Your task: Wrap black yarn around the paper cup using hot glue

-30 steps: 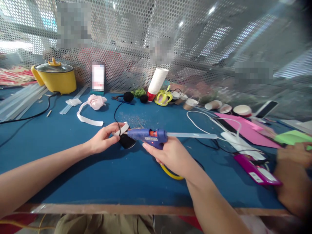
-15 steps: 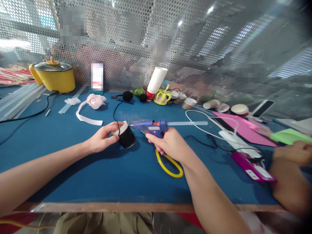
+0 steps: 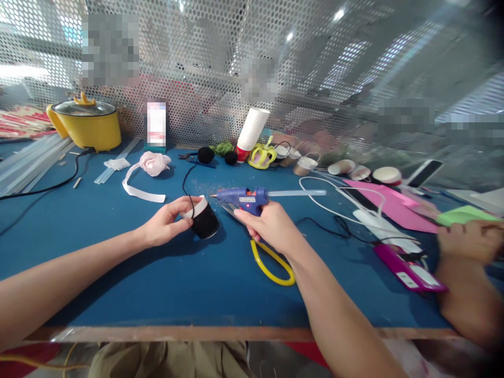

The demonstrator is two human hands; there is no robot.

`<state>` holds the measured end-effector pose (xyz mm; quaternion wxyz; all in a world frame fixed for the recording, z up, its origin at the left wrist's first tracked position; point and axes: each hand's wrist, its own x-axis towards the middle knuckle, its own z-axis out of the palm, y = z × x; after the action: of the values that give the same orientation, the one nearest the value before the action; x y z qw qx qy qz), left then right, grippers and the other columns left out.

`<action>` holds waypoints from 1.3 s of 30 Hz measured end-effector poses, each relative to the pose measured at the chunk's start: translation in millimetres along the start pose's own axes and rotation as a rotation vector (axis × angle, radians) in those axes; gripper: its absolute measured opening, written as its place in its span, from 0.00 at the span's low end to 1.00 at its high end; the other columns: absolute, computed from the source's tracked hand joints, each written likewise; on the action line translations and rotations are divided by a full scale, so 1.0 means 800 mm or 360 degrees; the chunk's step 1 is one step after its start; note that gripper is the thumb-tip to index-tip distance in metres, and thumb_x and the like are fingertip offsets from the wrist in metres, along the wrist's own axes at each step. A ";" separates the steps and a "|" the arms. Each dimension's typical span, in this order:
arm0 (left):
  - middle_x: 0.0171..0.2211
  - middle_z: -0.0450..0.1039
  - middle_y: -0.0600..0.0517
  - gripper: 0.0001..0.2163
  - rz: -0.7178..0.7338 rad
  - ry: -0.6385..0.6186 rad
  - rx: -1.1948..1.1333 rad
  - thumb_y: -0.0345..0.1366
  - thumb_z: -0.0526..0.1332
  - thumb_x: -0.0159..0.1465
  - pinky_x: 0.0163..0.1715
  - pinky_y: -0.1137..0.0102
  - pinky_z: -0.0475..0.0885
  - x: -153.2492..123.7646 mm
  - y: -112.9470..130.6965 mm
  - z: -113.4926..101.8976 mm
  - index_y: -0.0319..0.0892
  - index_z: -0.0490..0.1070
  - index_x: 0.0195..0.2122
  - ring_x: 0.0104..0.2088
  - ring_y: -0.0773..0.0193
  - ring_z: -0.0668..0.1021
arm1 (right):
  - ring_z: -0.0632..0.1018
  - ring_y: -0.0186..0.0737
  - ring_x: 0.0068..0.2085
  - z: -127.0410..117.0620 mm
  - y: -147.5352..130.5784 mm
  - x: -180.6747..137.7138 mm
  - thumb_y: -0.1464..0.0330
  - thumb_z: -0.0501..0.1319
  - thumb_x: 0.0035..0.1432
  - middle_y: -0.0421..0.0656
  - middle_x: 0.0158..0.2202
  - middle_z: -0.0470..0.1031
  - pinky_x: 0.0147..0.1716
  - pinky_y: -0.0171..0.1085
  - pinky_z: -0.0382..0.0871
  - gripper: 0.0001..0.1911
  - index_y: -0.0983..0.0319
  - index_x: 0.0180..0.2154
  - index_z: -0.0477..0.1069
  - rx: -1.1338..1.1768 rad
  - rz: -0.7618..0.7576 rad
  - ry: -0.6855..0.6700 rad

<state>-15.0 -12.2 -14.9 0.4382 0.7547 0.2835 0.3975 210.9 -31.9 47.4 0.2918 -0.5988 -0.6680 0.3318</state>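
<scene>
My left hand [image 3: 167, 223] pinches a small black cup with a white rim [image 3: 202, 219], tipped on its side on the blue table [image 3: 118, 273]. A thin black cord runs from the cup toward the back. My right hand [image 3: 270, 226] grips a blue hot glue gun [image 3: 242, 196] with a clear glue stick poking out behind it. The gun's nozzle points left, a short way above and to the right of the cup, not touching it. Yellow-handled scissors [image 3: 271, 262] lie on the table under my right wrist.
A yellow pot [image 3: 84, 125], a pink ribbon flower [image 3: 151, 164], a stack of white cups [image 3: 252, 131], black pompoms and small paper cups line the back by the perforated screen. Cables, pink and green paper and a magenta box [image 3: 409, 268] lie right, beside another person's hand [image 3: 468, 241].
My right hand has drawn the glue gun up and to the right, away from the cup's rim, uncovering the scissors. My left hand keeps hold of the cup.
</scene>
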 end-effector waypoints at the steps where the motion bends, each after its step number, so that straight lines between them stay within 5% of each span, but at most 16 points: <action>1: 0.51 0.63 0.42 0.06 -0.0002 0.0006 0.0015 0.34 0.54 0.59 0.53 0.62 0.58 0.000 0.001 0.000 0.39 0.61 0.26 0.54 0.54 0.65 | 0.63 0.28 0.12 -0.001 0.003 0.004 0.63 0.60 0.47 0.34 0.11 0.62 0.13 0.30 0.59 0.10 0.63 0.25 0.64 0.0060 0.0001 0.0058; 4: 0.51 0.63 0.42 0.05 0.0036 0.0014 0.0081 0.34 0.54 0.59 0.53 0.61 0.59 -0.001 0.005 0.001 0.39 0.62 0.27 0.54 0.54 0.65 | 0.67 0.30 0.16 -0.009 0.016 0.025 0.63 0.60 0.47 0.37 0.16 0.67 0.16 0.30 0.62 0.10 0.63 0.28 0.66 0.0133 -0.0039 0.0288; 8: 0.53 0.62 0.40 0.04 0.0118 -0.0004 0.0197 0.32 0.53 0.58 0.51 0.61 0.61 -0.002 0.013 0.003 0.39 0.64 0.27 0.54 0.53 0.65 | 0.73 0.37 0.25 -0.022 0.044 0.064 0.62 0.60 0.48 0.45 0.25 0.74 0.23 0.33 0.65 0.11 0.64 0.28 0.69 -0.0333 0.0072 0.0559; 14: 0.53 0.62 0.41 0.03 0.0176 -0.0009 0.0395 0.29 0.54 0.56 0.51 0.62 0.62 -0.004 0.023 0.007 0.39 0.65 0.29 0.53 0.54 0.67 | 0.66 0.31 0.13 -0.016 0.072 0.104 0.62 0.56 0.53 0.41 0.12 0.66 0.15 0.31 0.60 0.15 0.65 0.20 0.68 -0.0425 0.0269 0.0373; 18: 0.53 0.62 0.40 0.02 0.0208 -0.0018 0.0478 0.28 0.54 0.55 0.51 0.60 0.62 -0.004 0.027 0.008 0.39 0.65 0.28 0.53 0.53 0.67 | 0.67 0.28 0.14 -0.010 0.066 0.107 0.63 0.55 0.54 0.38 0.11 0.64 0.18 0.29 0.57 0.18 0.65 0.17 0.66 -0.0481 0.0225 0.0276; 23: 0.54 0.60 0.39 0.03 0.0298 -0.0066 0.0513 0.26 0.53 0.54 0.51 0.61 0.62 -0.004 0.031 0.009 0.40 0.61 0.26 0.53 0.53 0.66 | 0.72 0.32 0.25 0.001 0.020 0.092 0.59 0.58 0.50 0.42 0.19 0.70 0.24 0.30 0.58 0.18 0.63 0.17 0.64 -0.0573 -0.0056 0.0276; 29: 0.42 0.65 0.42 0.05 0.0318 -0.0054 0.0623 0.26 0.53 0.54 0.45 0.63 0.65 -0.005 0.033 0.010 0.40 0.57 0.23 0.45 0.56 0.69 | 0.73 0.38 0.38 0.039 -0.049 0.053 0.56 0.52 0.56 0.45 0.35 0.73 0.39 0.35 0.63 0.21 0.63 0.21 0.70 -0.0341 -0.0637 -0.0175; 33: 0.33 0.63 0.47 0.05 0.0277 -0.0011 0.0679 0.28 0.53 0.54 0.40 0.66 0.67 -0.005 0.033 0.012 0.40 0.58 0.22 0.38 0.60 0.69 | 0.71 0.43 0.45 0.057 -0.053 0.041 0.63 0.58 0.52 0.50 0.44 0.70 0.46 0.41 0.60 0.15 0.64 0.18 0.68 -0.0280 -0.0604 -0.0255; 39: 0.47 0.65 0.43 0.04 0.0156 0.0033 0.0366 0.30 0.54 0.56 0.48 0.64 0.64 -0.002 0.023 0.007 0.38 0.66 0.31 0.47 0.56 0.69 | 0.72 0.35 0.42 0.055 -0.035 0.034 0.65 0.58 0.51 0.45 0.46 0.69 0.43 0.37 0.65 0.08 0.63 0.26 0.69 0.0529 -0.0497 -0.0159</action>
<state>-9.8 -24.2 -0.5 0.3259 0.8088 0.2946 0.3909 156.1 -10.6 42.8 0.4008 -0.4146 -0.7023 0.4174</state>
